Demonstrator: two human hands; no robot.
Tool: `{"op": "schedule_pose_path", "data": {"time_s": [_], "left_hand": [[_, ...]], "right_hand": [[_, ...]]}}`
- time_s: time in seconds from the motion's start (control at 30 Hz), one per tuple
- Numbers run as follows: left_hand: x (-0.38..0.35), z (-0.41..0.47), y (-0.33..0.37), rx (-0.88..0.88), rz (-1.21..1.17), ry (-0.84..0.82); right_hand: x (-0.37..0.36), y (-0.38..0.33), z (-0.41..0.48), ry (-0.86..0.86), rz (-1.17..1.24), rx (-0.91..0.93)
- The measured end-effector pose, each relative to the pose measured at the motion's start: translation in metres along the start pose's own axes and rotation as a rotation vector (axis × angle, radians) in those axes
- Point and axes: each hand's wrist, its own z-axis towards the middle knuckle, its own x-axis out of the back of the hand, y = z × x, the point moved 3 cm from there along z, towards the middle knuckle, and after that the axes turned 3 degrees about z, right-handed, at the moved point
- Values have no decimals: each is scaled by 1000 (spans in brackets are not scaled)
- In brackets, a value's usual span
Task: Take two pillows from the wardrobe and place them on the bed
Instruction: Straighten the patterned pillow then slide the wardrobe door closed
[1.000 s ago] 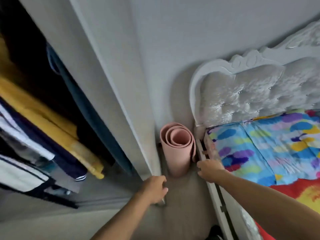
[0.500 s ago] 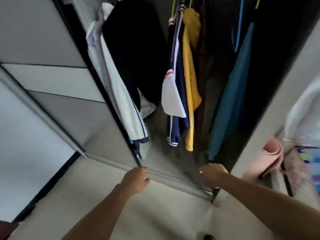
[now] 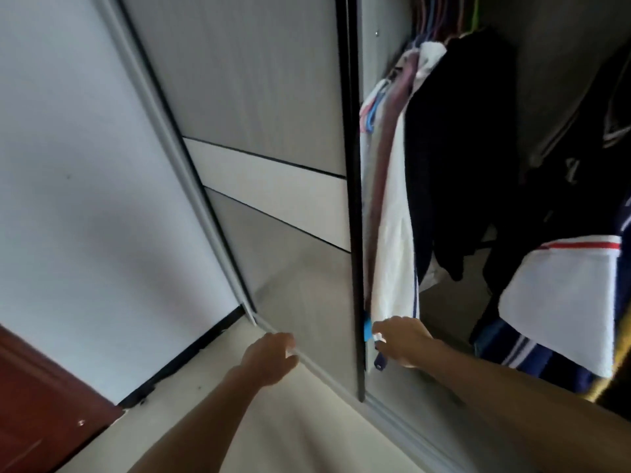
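No pillows in sight; wardrobe (image 3: 478,165) opening lies right of both hands.
Right hand (image 3: 403,341) nearer, at door edge (image 3: 355,233), w/ fingers curled, empty; left hand (image 3: 269,358) loosely closed, empty, by the bottom rail.

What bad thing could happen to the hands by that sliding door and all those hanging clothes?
The right hand sits right at the dark edge of the sliding door, so fingers could get pinched if it slides. The white garment hangs at that same edge and might snag. No pillows show among the clothes, so the search may take longer.
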Motion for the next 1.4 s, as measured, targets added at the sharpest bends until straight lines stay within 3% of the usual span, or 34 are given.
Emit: {"op": "schedule_pose_path", "data": {"time_s": [0.27, 0.43, 0.6, 0.77, 0.83, 1.03, 1.4], "left_hand": [[96, 88, -78, -32, -54, 183], [154, 162, -109, -209, -13, 283], [228, 238, -114, -471, 135, 447], [298, 284, -81, -668, 157, 800], [310, 296, -66, -721, 134, 878], [297, 314, -46, -769, 63, 861], [289, 299, -30, -867, 124, 850]], "right_hand": [[82, -68, 138, 285, -97, 138], [134, -102, 181, 684, -114, 250], [179, -129, 216, 965, -216, 166], [221, -135, 219, 1112, -409, 19], [233, -125, 212, 1145, -471, -47], [233, -92, 194, 1050, -750, -226], [228, -68, 174, 1044, -860, -319]]}}
